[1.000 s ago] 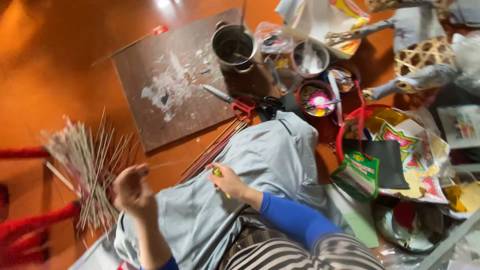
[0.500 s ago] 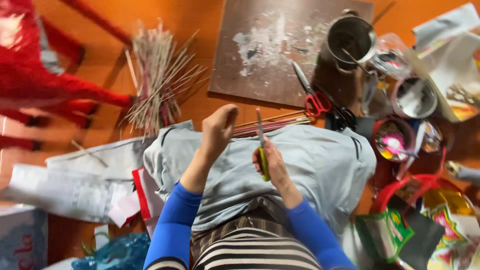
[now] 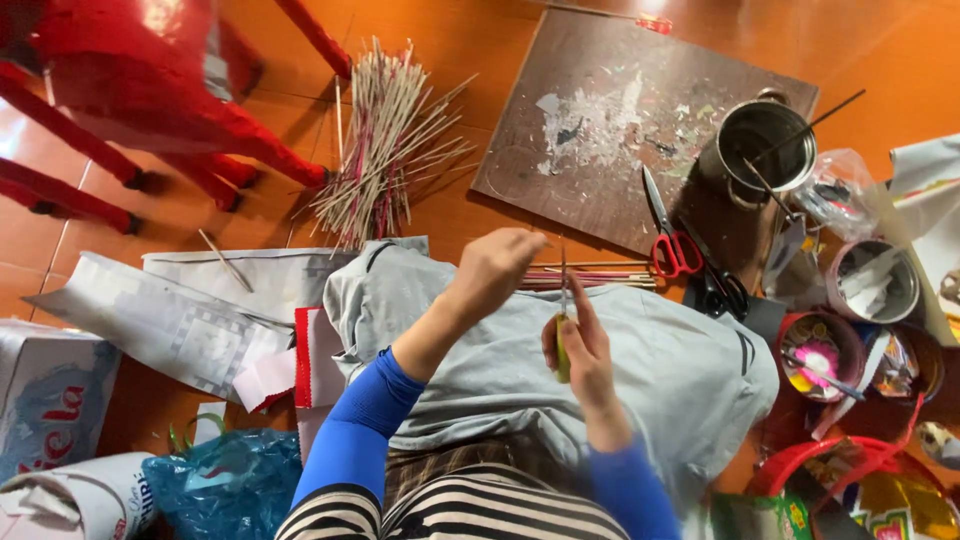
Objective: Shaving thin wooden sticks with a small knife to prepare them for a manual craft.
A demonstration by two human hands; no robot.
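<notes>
now right hand (image 3: 580, 345) grips knife (image 3: 562, 335)

Count, head view. Hands: 2, left hand (image 3: 497, 268) and right hand (image 3: 580, 350), both over one grey cloth (image 3: 660, 370). Scissors: 2 pairs, red-handled scissors (image 3: 668, 232) and black-handled scissors (image 3: 718, 285). Wooden board (image 3: 620, 120): 1. Metal pot (image 3: 760, 150): 1. Round containers right of the cloth: at least 3, some cut off at the frame edge. Loose stick pile (image 3: 385, 150): 1, sticks too many to count. Red chair (image 3: 130, 90): 1.
</notes>
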